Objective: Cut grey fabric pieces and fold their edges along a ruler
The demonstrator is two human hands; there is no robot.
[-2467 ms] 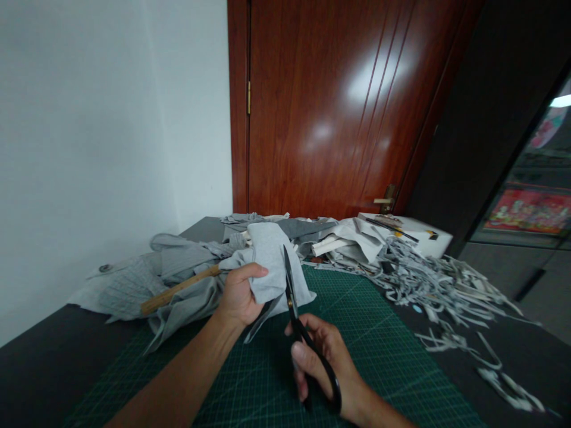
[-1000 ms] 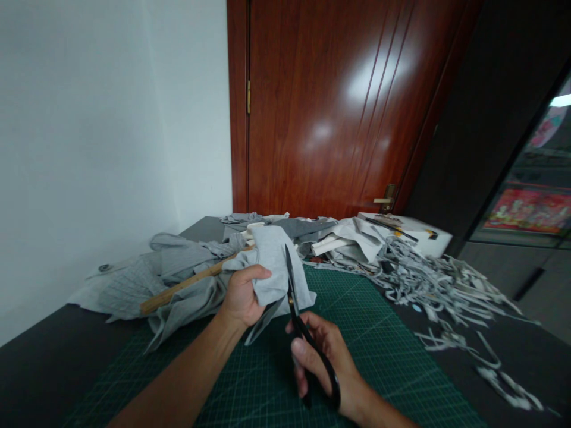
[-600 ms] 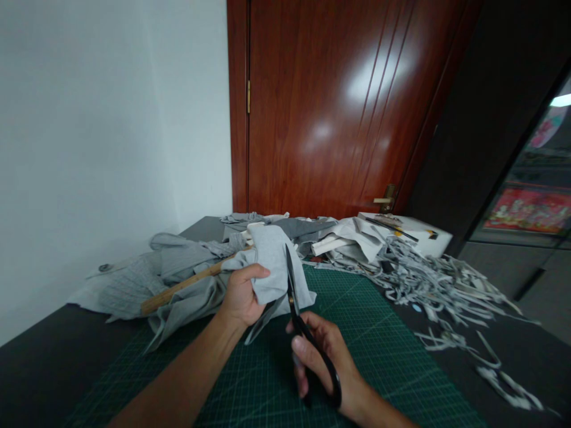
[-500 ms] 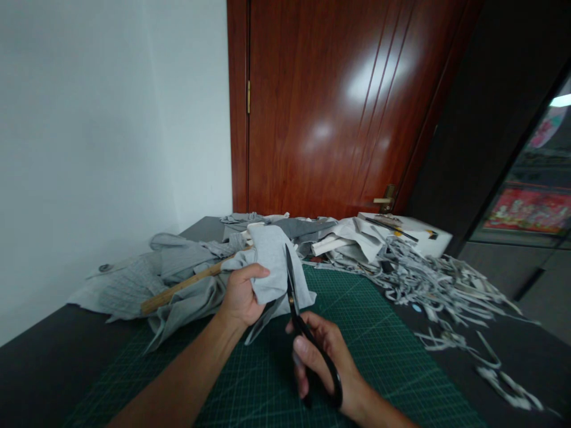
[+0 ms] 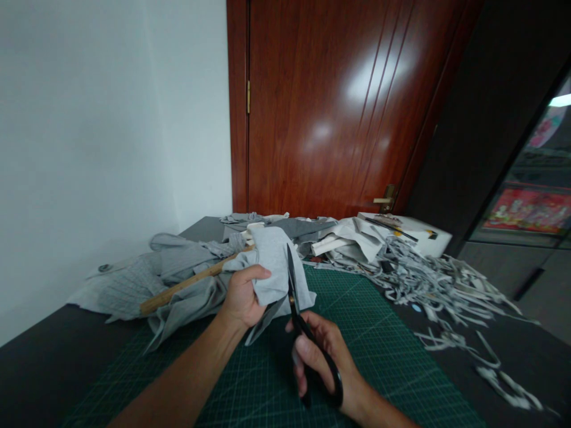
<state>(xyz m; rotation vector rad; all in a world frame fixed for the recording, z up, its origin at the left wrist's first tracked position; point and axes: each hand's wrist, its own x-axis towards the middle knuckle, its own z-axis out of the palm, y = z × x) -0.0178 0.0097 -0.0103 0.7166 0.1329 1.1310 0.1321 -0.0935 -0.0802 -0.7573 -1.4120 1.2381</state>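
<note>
In the middle of the head view, my left hand (image 5: 244, 295) grips a piece of light grey fabric (image 5: 273, 258), thumb on top. The fabric is raised over the green cutting mat (image 5: 352, 321), and one part hangs below the hand. My right hand (image 5: 322, 355) is closed around the handles of black-handled scissors (image 5: 292, 285). Their blades point up and away, with one blade in front of the fabric near its right side. The other blade is partly hidden, so I cannot tell how far the fabric lies between them.
A wooden ruler (image 5: 178, 288) lies among grey cloth pieces (image 5: 129, 285) at the left. Many cut fabric strips (image 5: 419, 276) heap at the right, beside a white box (image 5: 432, 241). Behind the dark table (image 5: 38, 362) stand a white wall and a brown door (image 5: 307, 107).
Very little differs. The scissors and my right hand stay nearly in place, the blades shifting slightly. My left hand keeps its hold on the fabric.
</note>
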